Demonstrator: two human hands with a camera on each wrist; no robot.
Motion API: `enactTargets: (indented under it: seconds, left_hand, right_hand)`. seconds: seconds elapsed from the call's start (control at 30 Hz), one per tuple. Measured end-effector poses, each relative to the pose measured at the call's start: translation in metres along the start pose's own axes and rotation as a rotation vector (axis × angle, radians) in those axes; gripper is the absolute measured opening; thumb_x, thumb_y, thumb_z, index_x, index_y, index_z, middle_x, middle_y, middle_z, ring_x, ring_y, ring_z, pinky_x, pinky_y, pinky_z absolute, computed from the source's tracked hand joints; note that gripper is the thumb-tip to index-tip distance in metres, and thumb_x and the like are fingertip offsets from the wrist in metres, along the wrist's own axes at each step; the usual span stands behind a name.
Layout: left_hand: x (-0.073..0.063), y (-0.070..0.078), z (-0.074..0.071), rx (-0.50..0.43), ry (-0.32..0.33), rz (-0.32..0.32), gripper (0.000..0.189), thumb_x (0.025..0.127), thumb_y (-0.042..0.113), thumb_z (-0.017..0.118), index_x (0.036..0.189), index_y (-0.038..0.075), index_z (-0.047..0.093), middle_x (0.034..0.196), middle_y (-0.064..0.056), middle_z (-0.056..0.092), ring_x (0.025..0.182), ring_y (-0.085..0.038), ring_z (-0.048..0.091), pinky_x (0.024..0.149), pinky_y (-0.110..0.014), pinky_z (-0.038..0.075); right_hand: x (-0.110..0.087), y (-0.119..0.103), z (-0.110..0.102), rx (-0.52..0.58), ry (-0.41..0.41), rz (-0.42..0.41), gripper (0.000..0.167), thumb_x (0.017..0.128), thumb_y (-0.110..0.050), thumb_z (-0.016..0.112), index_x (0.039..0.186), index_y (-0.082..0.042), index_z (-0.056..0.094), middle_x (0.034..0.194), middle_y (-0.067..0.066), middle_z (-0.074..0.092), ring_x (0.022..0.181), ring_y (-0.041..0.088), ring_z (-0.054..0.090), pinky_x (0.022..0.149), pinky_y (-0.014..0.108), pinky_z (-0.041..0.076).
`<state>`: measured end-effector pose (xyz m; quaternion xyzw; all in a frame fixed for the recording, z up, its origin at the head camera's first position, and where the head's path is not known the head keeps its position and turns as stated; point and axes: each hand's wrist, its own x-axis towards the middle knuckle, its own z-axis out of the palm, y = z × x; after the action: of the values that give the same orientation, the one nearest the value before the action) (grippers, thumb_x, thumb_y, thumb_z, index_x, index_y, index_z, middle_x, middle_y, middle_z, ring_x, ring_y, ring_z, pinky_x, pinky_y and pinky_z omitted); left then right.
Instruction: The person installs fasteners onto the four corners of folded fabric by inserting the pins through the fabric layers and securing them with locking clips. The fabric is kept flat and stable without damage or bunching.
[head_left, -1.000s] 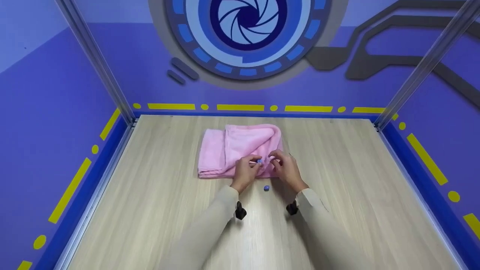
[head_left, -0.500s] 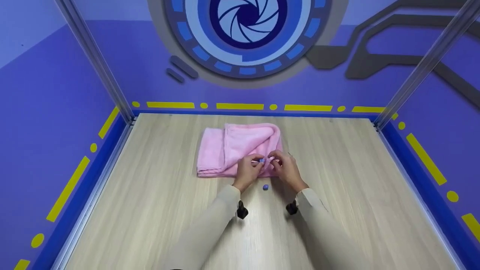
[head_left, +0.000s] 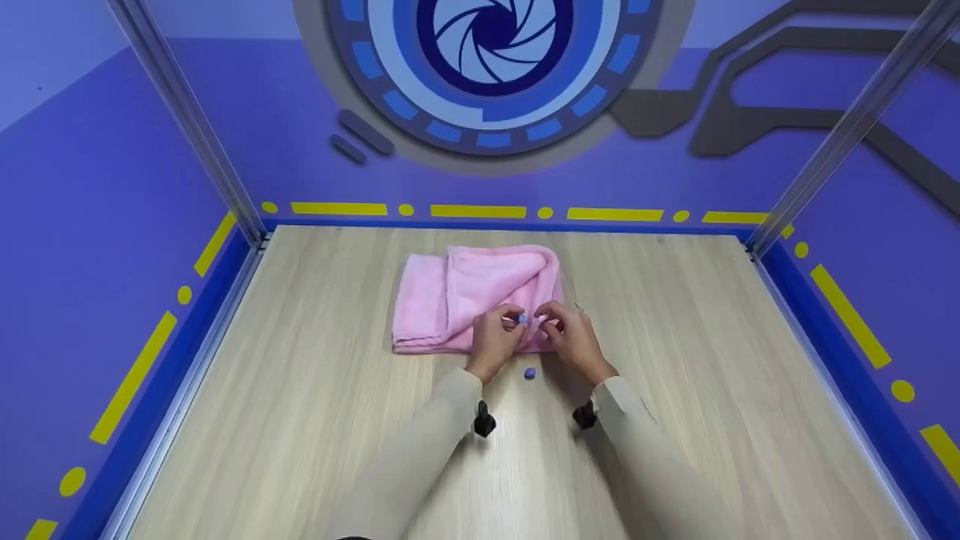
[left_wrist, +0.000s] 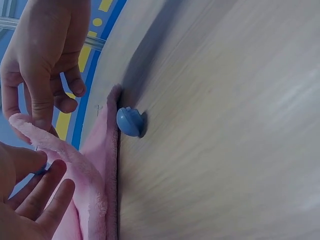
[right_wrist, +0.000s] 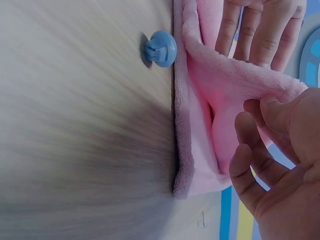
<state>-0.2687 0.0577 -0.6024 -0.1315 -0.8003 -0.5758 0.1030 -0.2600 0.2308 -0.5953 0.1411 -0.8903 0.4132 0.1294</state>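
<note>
A folded pink plush blanket (head_left: 495, 285) lies on the table. My left hand (head_left: 495, 343) pinches a small blue plastic piece (head_left: 523, 319) between thumb and fingers, close to the raised blanket edge. Much of that piece is hidden by the fingers in the left wrist view. My right hand (head_left: 577, 341) pinches the same lifted edge (right_wrist: 280, 85) between thumb and forefinger, its other fingers loosely bent. A second blue piece, a mushroom-shaped cap (right_wrist: 164, 48), rests on the table just in front of the blanket.
A clear disc with an upright pin (right_wrist: 202, 221) stands on the table beyond the blanket's right side. Blue-purple printed walls (head_left: 480, 184) with metal corner posts (head_left: 199, 127) enclose the table (head_left: 315, 420) at the back and sides.
Both hands keep their hold near the blanket edge. The left hand and its blue piece have shifted slightly towards the right hand. The head view has tilted a little.
</note>
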Motion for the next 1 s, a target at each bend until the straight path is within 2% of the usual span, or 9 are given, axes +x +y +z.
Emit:
enactTargets:
  seconds: [0.1, 0.2, 0.43, 0.53, 0.73, 1.0]
  left_hand:
    - [0.0000, 0.0008, -0.0003, 0.031, 0.025, 0.015, 0.015, 0.084, -0.004, 0.078, 0.099, -0.003, 0.076, 0.094, -0.011, 0.077, 0.080, -0.019, 0.076, 0.073, -0.025, 0.061]
    - [-0.0008, 0.0009, -0.0006, 0.019, 0.025, 0.035, 0.016, 0.084, -0.005, 0.079, 0.100, -0.005, 0.076, 0.095, -0.013, 0.077, 0.082, -0.021, 0.076, 0.076, -0.026, 0.061]
    - [-0.0034, 0.0003, -0.0015, -0.035, 0.022, 0.063, 0.022, 0.092, -0.007, 0.070, 0.113, -0.010, 0.072, 0.107, -0.020, 0.075, 0.098, -0.029, 0.075, 0.087, -0.026, 0.059]
    - [-0.0038, 0.0003, -0.0009, -0.026, 0.022, 0.074, 0.024, 0.093, -0.008, 0.066, 0.116, -0.009, 0.071, 0.110, -0.019, 0.075, 0.103, -0.027, 0.074, 0.090, -0.027, 0.058]
    - [-0.0040, 0.0022, 0.0007, 0.000, -0.011, 0.108, 0.022, 0.093, -0.006, 0.065, 0.113, -0.007, 0.074, 0.108, -0.014, 0.077, 0.104, -0.022, 0.074, 0.090, -0.031, 0.059]
    - [-0.0051, 0.0049, -0.0001, -0.002, -0.058, 0.084, 0.020, 0.092, -0.003, 0.069, 0.111, -0.001, 0.076, 0.107, -0.010, 0.078, 0.100, -0.020, 0.074, 0.088, -0.031, 0.059]
  right_hand:
    - [-0.0001, -0.0008, 0.0003, 0.005, -0.016, 0.002, 0.021, 0.093, 0.007, 0.069, 0.103, -0.011, 0.073, 0.100, 0.002, 0.075, 0.088, 0.020, 0.071, 0.068, 0.035, 0.058]
    - [-0.0005, -0.0009, 0.0007, 0.005, -0.018, 0.002, 0.020, 0.093, 0.005, 0.070, 0.105, -0.011, 0.073, 0.101, 0.002, 0.075, 0.088, 0.019, 0.071, 0.067, 0.033, 0.057]
    - [-0.0035, -0.0010, 0.0008, 0.027, 0.004, 0.054, 0.027, 0.094, 0.001, 0.072, 0.120, -0.006, 0.070, 0.096, 0.010, 0.078, 0.073, 0.024, 0.071, 0.057, 0.029, 0.056]
    - [-0.0041, -0.0015, 0.0013, 0.046, 0.010, 0.053, 0.033, 0.093, 0.000, 0.073, 0.125, -0.004, 0.067, 0.095, 0.013, 0.078, 0.074, 0.028, 0.073, 0.057, 0.031, 0.059]
    - [-0.0042, -0.0026, 0.0023, 0.045, 0.023, 0.014, 0.034, 0.093, 0.003, 0.072, 0.126, -0.004, 0.067, 0.097, 0.015, 0.078, 0.078, 0.028, 0.075, 0.060, 0.037, 0.062]
    - [-0.0066, -0.0024, 0.0023, 0.031, 0.012, 0.045, 0.032, 0.094, 0.006, 0.069, 0.124, -0.004, 0.068, 0.101, 0.016, 0.077, 0.082, 0.031, 0.075, 0.063, 0.037, 0.062]
